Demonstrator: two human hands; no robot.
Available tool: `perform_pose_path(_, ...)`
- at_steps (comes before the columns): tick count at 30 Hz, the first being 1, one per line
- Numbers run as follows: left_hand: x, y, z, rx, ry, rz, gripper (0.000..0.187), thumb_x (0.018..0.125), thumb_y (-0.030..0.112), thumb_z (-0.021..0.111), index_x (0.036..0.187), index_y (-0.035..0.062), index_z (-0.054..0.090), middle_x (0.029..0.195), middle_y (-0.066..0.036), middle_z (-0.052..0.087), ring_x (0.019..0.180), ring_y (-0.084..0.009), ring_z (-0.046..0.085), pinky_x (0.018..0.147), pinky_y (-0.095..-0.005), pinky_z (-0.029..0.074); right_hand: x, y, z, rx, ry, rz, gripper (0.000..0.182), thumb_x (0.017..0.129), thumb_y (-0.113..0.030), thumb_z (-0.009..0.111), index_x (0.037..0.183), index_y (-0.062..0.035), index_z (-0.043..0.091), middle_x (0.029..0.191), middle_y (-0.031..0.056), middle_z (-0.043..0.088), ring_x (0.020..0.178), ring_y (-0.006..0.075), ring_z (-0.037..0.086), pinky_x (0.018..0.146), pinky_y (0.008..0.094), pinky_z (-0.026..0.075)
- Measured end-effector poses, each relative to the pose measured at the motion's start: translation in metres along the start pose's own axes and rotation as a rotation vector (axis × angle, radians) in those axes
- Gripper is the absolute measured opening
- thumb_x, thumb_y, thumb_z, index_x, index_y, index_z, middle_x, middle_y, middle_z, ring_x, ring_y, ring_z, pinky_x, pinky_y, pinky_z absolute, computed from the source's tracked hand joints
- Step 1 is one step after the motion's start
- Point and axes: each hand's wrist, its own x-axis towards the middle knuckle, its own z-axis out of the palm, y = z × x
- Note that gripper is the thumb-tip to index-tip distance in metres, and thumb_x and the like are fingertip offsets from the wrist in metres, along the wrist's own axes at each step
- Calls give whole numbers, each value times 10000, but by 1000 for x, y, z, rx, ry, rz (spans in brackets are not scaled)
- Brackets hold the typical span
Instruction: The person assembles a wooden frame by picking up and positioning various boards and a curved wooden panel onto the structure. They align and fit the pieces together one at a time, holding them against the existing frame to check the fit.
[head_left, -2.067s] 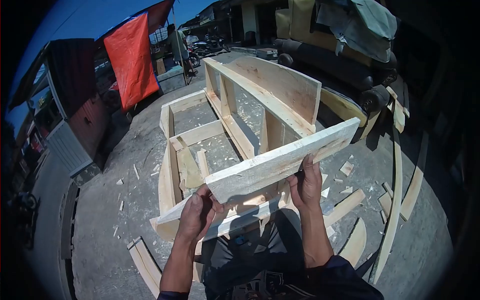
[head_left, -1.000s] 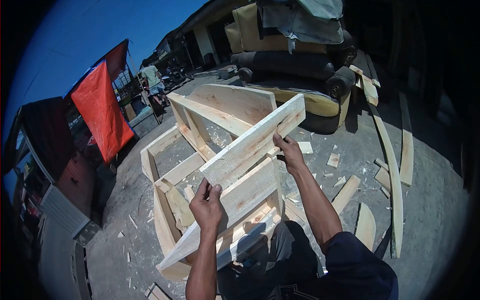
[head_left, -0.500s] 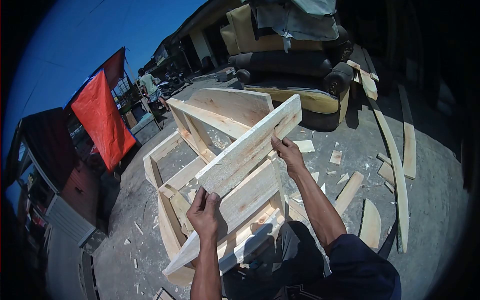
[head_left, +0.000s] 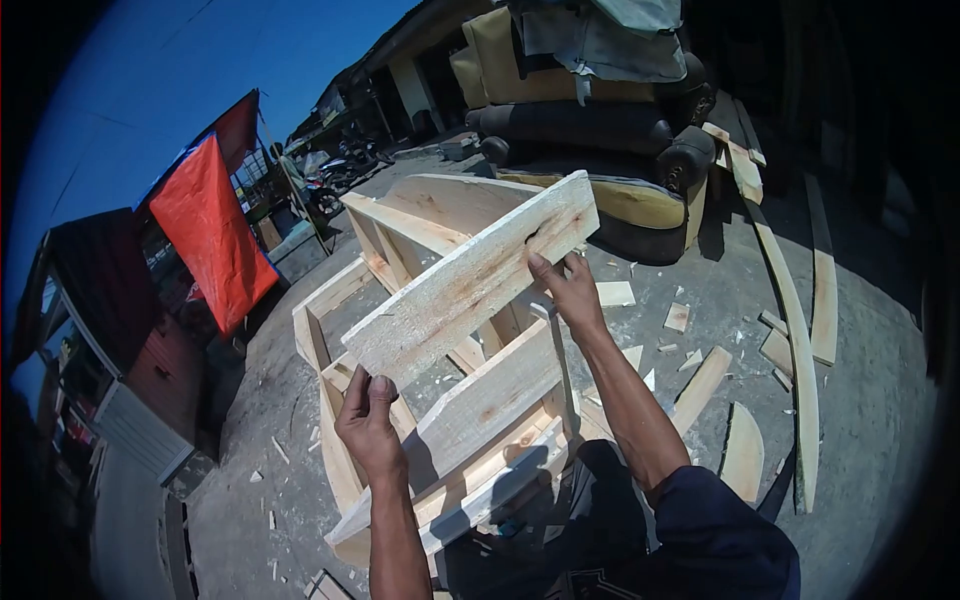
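A pale wooden board (head_left: 470,275), rough-faced with a dark knot near its right end, is held up at a slant between my two hands. My left hand (head_left: 370,425) pinches its lower left corner. On the lower edge near the other end, my right hand (head_left: 568,290) grips it with thumb and fingers. Behind and below the board stands a wooden frame (head_left: 490,400) made of nailed planks, with a curved panel at its far side. The board hides part of the frame's middle.
An upholstered sofa (head_left: 590,130) with worn covers stands behind the frame. Long wooden strips (head_left: 785,330) and several offcuts (head_left: 742,450) lie on the concrete to the right. An orange tarp (head_left: 212,235) hangs at the left, with parked motorcycles (head_left: 335,180) beyond.
Both hands have shifted the board to the left and raised its left end off the frame. The person in the background is no longer visible.
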Motion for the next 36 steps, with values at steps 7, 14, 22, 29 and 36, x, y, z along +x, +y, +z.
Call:
perform_pose_path(7, 3, 2, 5, -8, 1, -7, 486, 929, 156, 719, 1315, -99, 568, 953, -87, 684, 843, -131, 620, 786, -269, 508, 9, -2, -2, 102, -52, 71, 576, 849, -559, 741, 1013, -10, 680, 866, 33, 600, 827, 130, 532, 769, 303, 445)
perform_pose_path(14, 2, 7, 7, -4, 30, -50, 502, 913, 147, 737, 1306, -115, 565, 956, -91, 693, 827, -133, 628, 782, -274, 511, 11, 0, -5, 179, -109, 122, 573, 836, -551, 757, 1026, -15, 682, 896, 40, 628, 839, 128, 547, 761, 295, 447)
perform_pose_path(22, -4, -12, 1, -28, -70, -150, 435, 869, 104, 771, 1227, -96, 624, 912, -72, 697, 819, -115, 626, 782, -262, 505, 7, -35, -15, 397, 53, -67, 488, 871, -423, 765, 1094, 2, 678, 902, 52, 633, 796, 114, 552, 679, 264, 464)
perform_pose_path(29, -6, -22, 9, -15, -248, -205, 272, 846, 70, 783, 1060, -18, 639, 910, -57, 694, 840, -101, 626, 780, -247, 486, 27, -96, -30, 756, -240, -135, 525, 927, -146, 711, 1368, -11, 462, 1177, 101, 654, 1033, 159, 664, 890, 326, 578)
perform_pose_path(36, -4, -31, 5, 23, -345, -179, 358, 916, 147, 714, 1187, -10, 540, 938, -72, 691, 832, -95, 603, 776, -245, 471, 67, -100, -2, 620, -327, -262, 489, 924, -155, 716, 1341, -15, 503, 1165, 91, 664, 1037, 151, 666, 880, 325, 583)
